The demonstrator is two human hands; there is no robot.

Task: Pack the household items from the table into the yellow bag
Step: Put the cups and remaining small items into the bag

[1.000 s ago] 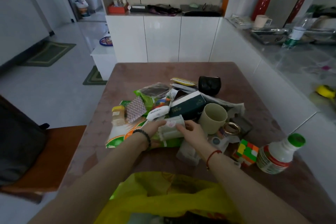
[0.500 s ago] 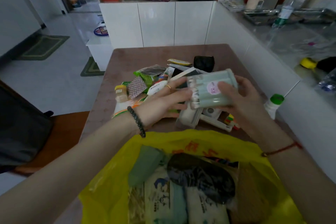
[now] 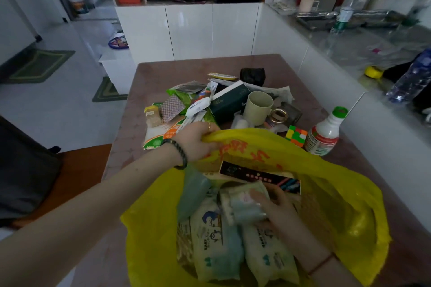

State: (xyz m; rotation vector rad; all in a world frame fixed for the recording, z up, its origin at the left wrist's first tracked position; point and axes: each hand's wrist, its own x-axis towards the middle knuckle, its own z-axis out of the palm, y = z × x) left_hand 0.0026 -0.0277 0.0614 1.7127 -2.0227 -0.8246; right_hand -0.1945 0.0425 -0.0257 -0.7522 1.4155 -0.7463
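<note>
The far rim of the yellow bag is pinched and held up by the left hand, fingers curled tight around the plastic, mouth kept open. A dark beaded bracelet is worn on that wrist.

The right hand is down inside the bag, fingers wrapped over a pale green cotton swab container (blurred, so the exact contact cannot be made out). The container is lying on its side on top of two baby wipe packs stacked at the bottom of the bag. A dark printed box is seen just behind the hand, against the far wall of the bag. A grey-green pouch is leaning along the left inside wall.

Items not yet packed, clustered on the brown table beyond the bag:
- beige mug, upright, near the middle
- dark green box, just left of the mug
- black cup, at the far end of the pile
- puzzle cube, touching or just beside the bag rim
- white bottle with green cap, upright, right of the cube
- gold bangles, just right of the mug
- white tube and checkered packet, on green and orange snack packets at the left
</note>
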